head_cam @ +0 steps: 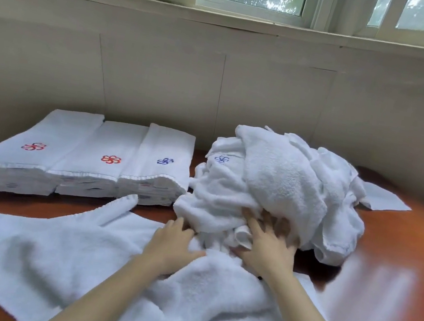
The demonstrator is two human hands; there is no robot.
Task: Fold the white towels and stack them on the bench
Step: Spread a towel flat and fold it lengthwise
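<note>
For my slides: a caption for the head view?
Both hands reach into a heap of unfolded towels beside three folded stacks.

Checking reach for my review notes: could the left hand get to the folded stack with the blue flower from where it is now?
Probably yes. The left hand rests at the near edge of the unfolded pile, and the blue-flower stack lies just beyond to its left, with only flat towel and bare bench between.

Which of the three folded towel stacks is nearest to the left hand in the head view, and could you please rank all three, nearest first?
From the left hand:
1. The blue-flower stack, the rightmost of the three, just up and left of the hand.
2. The middle red-flower stack, in the centre of the row.
3. The leftmost red-flower stack, at the far left end of the bench.
</note>
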